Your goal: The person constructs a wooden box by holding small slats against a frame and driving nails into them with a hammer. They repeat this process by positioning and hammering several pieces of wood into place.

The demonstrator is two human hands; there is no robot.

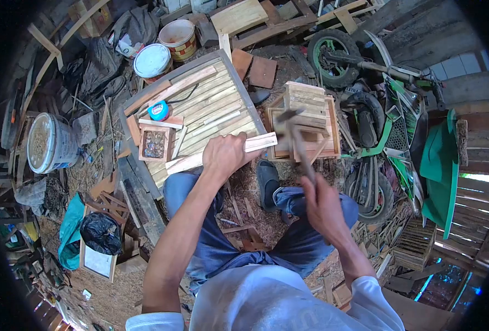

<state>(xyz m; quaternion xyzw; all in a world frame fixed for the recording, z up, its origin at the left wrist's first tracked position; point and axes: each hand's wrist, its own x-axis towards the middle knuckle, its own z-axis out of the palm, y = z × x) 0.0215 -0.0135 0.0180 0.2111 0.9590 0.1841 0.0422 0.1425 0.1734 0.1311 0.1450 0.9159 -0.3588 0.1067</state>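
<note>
My left hand [223, 157] is wrapped round a pale wooden strip [261, 142], which lies across the near edge of a slatted wooden table [208, 105]. The strip's right end sticks out past the table's side. In my right hand [326, 208] is a hammer [301, 148], held by its handle with the head raised to the right of the strip's end, slightly blurred. On the table's left part, a blue tape measure [158, 110] sits by a small wooden box [143, 142] of small metal pieces, too small to make out. Loose strips [192, 83] lie nearby.
A stepped wooden piece [306, 99] stands right of the table, close to the hammer. Beyond it is a green and black motorbike [390, 121]. Buckets [152, 60] stand behind the table, and another bucket [62, 144] is at far left. Wood scraps litter the floor.
</note>
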